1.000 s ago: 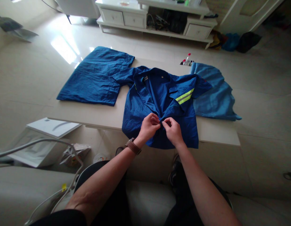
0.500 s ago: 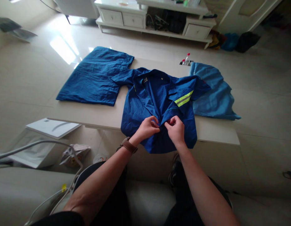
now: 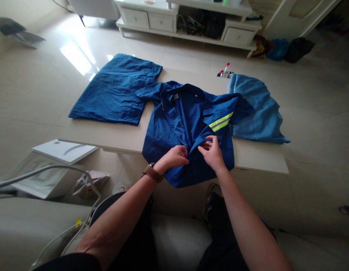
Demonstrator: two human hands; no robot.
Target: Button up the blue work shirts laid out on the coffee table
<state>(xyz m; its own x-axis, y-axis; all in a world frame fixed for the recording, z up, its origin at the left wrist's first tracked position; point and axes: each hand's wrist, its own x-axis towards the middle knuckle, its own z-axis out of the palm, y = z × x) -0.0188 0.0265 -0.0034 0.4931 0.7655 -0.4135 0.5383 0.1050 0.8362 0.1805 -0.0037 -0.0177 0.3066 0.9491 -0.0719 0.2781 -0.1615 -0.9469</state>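
Note:
A dark blue work shirt (image 3: 166, 124) with a yellow and grey reflective strip lies on the low table, collar toward the far side and lower edge hanging over the near side. Its front is open in a V at the neck. My left hand (image 3: 176, 156) is closed on the left front edge of the shirt, fingertips pinched together. Slightly higher, my right hand (image 3: 212, 152) grips the right front edge, its thumb on top and fingers partly beneath the cloth. Whether a button is between the fingers cannot be made out.
A folded blue garment (image 3: 115, 90) lies on the table's left part, a lighter blue cloth (image 3: 256, 109) on its right. Bottles with red caps (image 3: 227, 67) stand beyond the table (image 3: 262, 160). A white box (image 3: 61, 150) and a grey cable (image 3: 44, 169) are at left.
My hands have moved a little apart; the left has come slightly nearer to me. The right front edge of the shirt is lifted more, and the view has shifted slightly.

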